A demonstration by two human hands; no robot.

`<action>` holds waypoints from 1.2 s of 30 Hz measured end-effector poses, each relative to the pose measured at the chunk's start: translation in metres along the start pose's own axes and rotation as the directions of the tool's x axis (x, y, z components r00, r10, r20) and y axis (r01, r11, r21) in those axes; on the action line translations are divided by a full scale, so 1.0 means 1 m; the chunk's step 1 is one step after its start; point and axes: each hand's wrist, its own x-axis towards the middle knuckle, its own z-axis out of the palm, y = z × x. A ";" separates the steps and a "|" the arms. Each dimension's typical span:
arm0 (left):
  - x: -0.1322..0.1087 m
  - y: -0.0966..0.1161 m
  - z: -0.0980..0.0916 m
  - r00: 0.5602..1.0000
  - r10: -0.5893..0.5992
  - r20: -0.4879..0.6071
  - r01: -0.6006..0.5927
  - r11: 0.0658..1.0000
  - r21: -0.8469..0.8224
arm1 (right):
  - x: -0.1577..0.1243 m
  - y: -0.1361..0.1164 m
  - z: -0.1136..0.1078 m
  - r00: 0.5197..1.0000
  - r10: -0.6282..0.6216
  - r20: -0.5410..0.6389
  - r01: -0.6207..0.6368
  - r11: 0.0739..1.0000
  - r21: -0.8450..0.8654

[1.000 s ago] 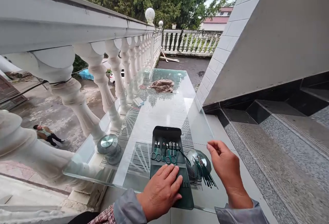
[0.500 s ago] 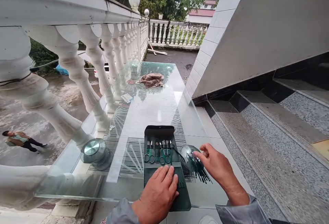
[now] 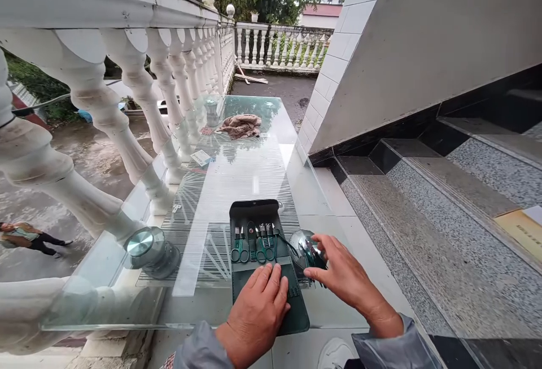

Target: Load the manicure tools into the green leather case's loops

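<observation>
A dark green manicure case (image 3: pixel 296 313) lies unfolded on the glass table, with small scissors (image 3: pixel 240 249), nail clippers (image 3: pixel 267 235) and other slim tools held in its upper part. My left hand (image 3: pixel 261 305) rests flat on the lower flap, fingers stretched out. To the right of the case lies a pile of thin, dark green-handled tools (image 3: pixel 314 259), partly hidden by my right hand. My right hand (image 3: pixel 341 267) hovers at that pile with thumb and fingers apart, and nothing shows in its grasp.
The glass table (image 3: pixel 178 326) stands between a white balustrade (image 3: pixel 139 86) and stone stairs (image 3: pixel 398 205). A crumpled brown cloth (image 3: pixel 240 126) and a small card (image 3: pixel 200 158) lie farther along it. Under the glass are round metal-topped supports (image 3: pixel 146 243). Below, a person (image 3: pixel 29 237) stands in the yard.
My right hand has moved lower over the pile of tools, its thumb now spread to the left. My left hand stays on the case flap. The whole view has shifted slightly.
</observation>
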 end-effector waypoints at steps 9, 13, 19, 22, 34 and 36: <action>0.001 0.001 0.002 1.000 0.016 0.010 -0.016 1.000 0.023 | -0.007 0.019 -0.006 0.982 0.183 0.037 -0.186 0.954 0.236; 0.002 0.001 0.002 1.000 0.018 -0.010 -0.017 0.999 0.037 | -0.007 0.008 -0.006 0.973 0.230 -0.004 -0.214 0.912 0.350; 0.003 0.002 0.003 0.997 0.042 -0.064 -0.037 0.997 0.070 | 0.006 -0.019 0.012 0.993 0.021 -0.114 0.019 0.941 0.339; 0.001 0.003 0.001 0.997 0.060 -0.056 -0.055 0.995 0.087 | 0.016 -0.032 0.025 0.989 -0.066 -0.131 0.098 0.962 0.257; -0.007 -0.002 -0.007 0.996 0.080 -0.025 -0.078 0.995 0.054 | 0.014 -0.060 0.048 0.980 -0.185 -0.070 0.148 0.922 -0.358; -0.008 -0.002 -0.009 0.996 0.087 -0.009 -0.086 0.995 0.052 | 0.015 -0.060 0.048 0.977 -0.199 -0.076 0.156 0.912 -0.379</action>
